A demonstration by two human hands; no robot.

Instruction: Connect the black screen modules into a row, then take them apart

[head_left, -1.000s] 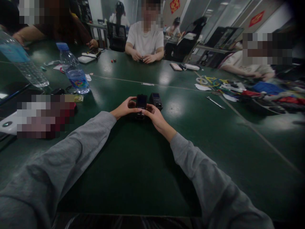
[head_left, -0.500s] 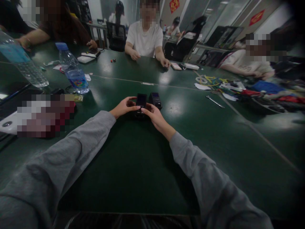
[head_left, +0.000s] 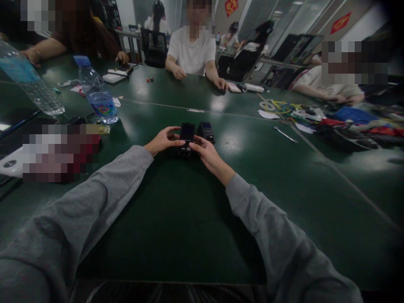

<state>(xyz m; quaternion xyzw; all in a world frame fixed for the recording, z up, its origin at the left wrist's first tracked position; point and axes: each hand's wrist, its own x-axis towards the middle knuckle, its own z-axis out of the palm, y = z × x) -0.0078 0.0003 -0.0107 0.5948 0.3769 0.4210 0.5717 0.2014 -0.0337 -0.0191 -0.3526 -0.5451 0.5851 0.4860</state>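
Note:
A small black device (head_left: 187, 134) stands upright on the dark green table (head_left: 176, 219), held between both my hands. My left hand (head_left: 163, 141) curls round its left side, thumb and fingers pinching it. My right hand (head_left: 206, 154) grips its right lower edge with the fingers closed. A second black device (head_left: 206, 131) stands just behind and right of the first, untouched. Grey sleeves cover both my forearms.
Two water bottles (head_left: 97, 93) stand at the left, near a white flat item (head_left: 9, 165). A metal tool (head_left: 285, 135) and tangled coloured cables (head_left: 280, 107) lie to the right. Other people sit round the far side; one in white (head_left: 195, 52) rests a hand on the table.
My hands and the device have stayed almost still. The person in white opposite has moved one hand out to the right across the table.

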